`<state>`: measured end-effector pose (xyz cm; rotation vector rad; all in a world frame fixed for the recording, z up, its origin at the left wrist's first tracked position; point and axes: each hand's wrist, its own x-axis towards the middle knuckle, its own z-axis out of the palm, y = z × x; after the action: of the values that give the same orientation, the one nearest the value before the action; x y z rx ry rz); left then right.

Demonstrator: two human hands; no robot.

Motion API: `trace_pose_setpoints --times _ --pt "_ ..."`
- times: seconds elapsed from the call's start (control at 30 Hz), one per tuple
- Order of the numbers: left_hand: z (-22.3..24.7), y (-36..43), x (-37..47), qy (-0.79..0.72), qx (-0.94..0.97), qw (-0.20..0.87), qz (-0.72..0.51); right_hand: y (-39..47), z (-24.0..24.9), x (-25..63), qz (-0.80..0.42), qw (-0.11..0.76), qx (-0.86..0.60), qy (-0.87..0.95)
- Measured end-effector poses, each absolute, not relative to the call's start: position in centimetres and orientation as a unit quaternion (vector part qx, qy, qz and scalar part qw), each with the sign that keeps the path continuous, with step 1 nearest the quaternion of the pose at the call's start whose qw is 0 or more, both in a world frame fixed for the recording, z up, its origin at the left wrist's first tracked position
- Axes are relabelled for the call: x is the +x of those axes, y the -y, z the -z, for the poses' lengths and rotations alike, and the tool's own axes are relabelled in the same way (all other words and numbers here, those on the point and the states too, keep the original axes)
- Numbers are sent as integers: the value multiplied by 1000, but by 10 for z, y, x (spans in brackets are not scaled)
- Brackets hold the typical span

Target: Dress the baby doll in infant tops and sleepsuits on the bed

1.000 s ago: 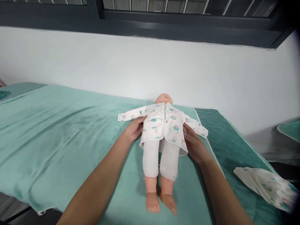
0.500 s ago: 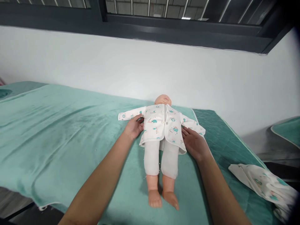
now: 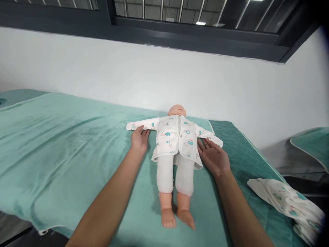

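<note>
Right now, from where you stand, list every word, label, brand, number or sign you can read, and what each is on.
No text can be read anywhere.
White jacket on the doll: small printed figures; any lettering is too small to read.
Printed cloth at the right: marks too small and blurred to read.
Wall and window frame: no lettering visible.

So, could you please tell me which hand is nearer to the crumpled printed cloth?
Right. The right hand is between the doll and the cloth; the left hand is on the doll's other side.
</note>
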<state>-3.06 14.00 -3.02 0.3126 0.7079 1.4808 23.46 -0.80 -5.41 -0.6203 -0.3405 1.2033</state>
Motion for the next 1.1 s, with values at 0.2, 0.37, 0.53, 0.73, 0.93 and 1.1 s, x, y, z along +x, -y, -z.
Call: trace_pose_setpoints --times 0.2,0.37,0.53,0.73,0.93,1.1 --pt "30 -144 -38 -317 131 632 -695 10 57 237 -531 781 -300 137" --pt "32 -149 -49 -319 144 593 -725 11 59 238 -506 792 -306 153" --pt "34 -150 -53 -361 179 545 -735 12 56 242 -477 801 -322 166" --pt "33 -146 -49 -407 196 523 -723 12 53 248 -467 812 -317 148" --pt "36 -148 -49 -428 200 518 -713 12 53 248 -455 827 -307 118" --pt "37 -151 -52 -439 205 489 -725 14 53 252 -441 833 -315 114"
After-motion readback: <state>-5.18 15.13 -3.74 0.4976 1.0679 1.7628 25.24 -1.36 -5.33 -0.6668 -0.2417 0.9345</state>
